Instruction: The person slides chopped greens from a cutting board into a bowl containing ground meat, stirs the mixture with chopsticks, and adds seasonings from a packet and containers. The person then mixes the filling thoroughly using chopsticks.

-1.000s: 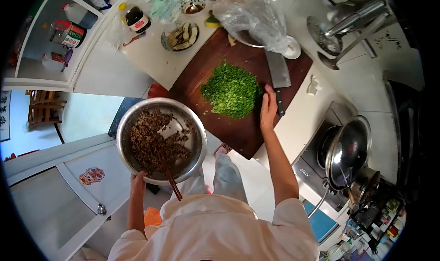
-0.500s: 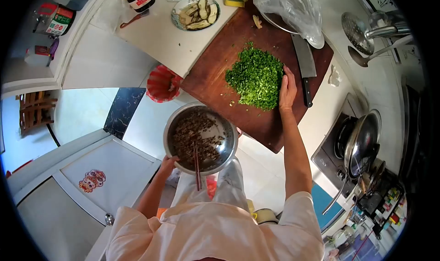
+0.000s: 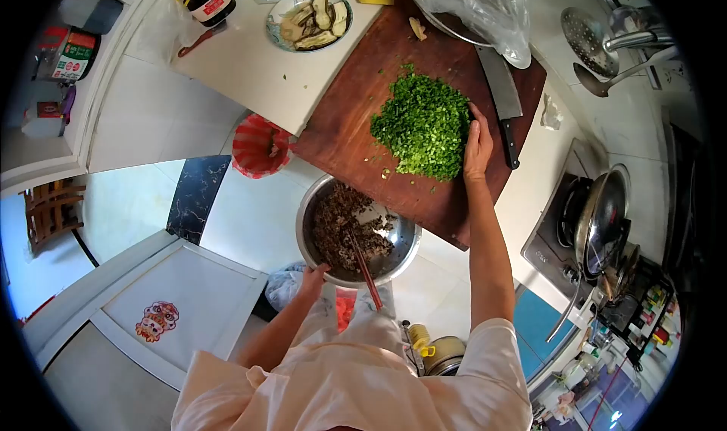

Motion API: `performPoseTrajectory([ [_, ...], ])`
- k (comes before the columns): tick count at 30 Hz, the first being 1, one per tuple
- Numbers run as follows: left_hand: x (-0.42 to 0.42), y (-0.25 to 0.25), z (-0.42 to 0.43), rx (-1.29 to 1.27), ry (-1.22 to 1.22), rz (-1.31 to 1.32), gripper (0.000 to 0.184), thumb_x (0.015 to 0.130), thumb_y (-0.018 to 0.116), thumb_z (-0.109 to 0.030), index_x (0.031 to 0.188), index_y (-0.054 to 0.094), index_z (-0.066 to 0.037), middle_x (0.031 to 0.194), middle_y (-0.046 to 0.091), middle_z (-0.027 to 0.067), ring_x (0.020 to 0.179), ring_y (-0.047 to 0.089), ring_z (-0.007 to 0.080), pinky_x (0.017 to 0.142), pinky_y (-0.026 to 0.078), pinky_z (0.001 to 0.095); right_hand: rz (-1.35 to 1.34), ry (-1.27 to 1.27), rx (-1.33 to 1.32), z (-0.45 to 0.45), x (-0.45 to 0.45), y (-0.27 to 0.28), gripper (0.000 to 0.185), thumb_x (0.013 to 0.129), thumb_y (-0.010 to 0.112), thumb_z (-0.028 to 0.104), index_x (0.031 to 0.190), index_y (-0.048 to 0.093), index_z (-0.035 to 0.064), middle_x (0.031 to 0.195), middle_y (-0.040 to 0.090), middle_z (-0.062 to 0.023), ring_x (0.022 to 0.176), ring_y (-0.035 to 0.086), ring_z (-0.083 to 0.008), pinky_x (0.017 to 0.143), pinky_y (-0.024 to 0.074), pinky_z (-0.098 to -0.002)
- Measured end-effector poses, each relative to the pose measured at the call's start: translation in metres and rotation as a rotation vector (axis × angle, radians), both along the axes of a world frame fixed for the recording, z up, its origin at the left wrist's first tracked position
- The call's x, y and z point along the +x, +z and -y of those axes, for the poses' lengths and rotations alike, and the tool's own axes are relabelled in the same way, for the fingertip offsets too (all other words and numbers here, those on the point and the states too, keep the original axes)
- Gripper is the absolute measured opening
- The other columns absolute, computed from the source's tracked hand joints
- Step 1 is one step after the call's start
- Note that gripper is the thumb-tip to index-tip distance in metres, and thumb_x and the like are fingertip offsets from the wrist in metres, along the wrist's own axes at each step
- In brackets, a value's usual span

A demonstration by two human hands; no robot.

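The wooden cutting board (image 3: 342, 120) is the largest thing near the hands, and a loose pile of finely chopped greens (image 3: 424, 120) lies on its right half. The steel bowl (image 3: 407, 243) is held at the board's near edge, lower than it, so that the edge hides part of the far rim; a dark, crumbly mix (image 3: 337, 223) covers much of the bowl's inside, leaving bare metal on one side. A wok (image 3: 603, 223) sits on the stove, well to the right of the board, its contents not clear. The clear plastic bag (image 3: 496, 14) lies bunched at the board's far right end, over a metal rim. A red-lined bin (image 3: 248, 145) stands below the board's left corner; what it holds cannot be made out. The patterned plate (image 3: 271, 26), left of the board's far end, carries pale, dark-skinned slices (image 3: 318, 26). The knife (image 3: 501, 90) lies along the board's right edge. The right hand (image 3: 478, 143) rests on the board, fingers extended and close together, touching the greens but gripping nothing. The left hand (image 3: 313, 283), near the board's closest side, has its fingers closed on the bowl's rim. Smallest, the chopsticks (image 3: 367, 272) lean in the bowl, tips in the mix.
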State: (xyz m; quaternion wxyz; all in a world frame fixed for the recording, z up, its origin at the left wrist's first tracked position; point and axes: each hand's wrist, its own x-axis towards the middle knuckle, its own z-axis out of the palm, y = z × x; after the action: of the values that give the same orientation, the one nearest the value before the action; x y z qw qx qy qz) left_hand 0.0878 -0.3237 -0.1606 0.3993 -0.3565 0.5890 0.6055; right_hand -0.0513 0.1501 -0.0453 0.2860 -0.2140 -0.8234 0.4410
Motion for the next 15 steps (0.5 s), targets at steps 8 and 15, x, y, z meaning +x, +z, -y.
performPoseTrajectory([
  [8,-0.008,0.012,0.01,0.0,-0.09,-0.061,0.023,0.077,0.066,-0.016,0.097,0.061,-0.006,0.083,0.061,0.0031,0.074,0.058,0.0166,0.064,0.048,0.0331,-0.041,-0.027,-0.003,0.023,0.01,0.002,0.025,0.094,0.05,0.016,0.107,0.062,-0.0008,0.11,0.063,-0.0147,0.107,0.058,-0.0274,0.095,0.0413,-0.0326],
  [15,-0.035,0.035,0.011,0.036,-0.044,-0.073,0.028,0.079,0.062,-0.011,0.105,0.056,-0.004,0.091,0.061,0.0051,0.076,0.06,0.0168,0.063,0.05,0.0325,0.001,-0.091,-0.079,0.091,0.042,0.015,0.017,0.088,0.056,0.01,0.098,0.062,-0.0024,0.099,0.063,-0.0164,0.094,0.061,-0.0304,0.087,0.0449,-0.034],
])
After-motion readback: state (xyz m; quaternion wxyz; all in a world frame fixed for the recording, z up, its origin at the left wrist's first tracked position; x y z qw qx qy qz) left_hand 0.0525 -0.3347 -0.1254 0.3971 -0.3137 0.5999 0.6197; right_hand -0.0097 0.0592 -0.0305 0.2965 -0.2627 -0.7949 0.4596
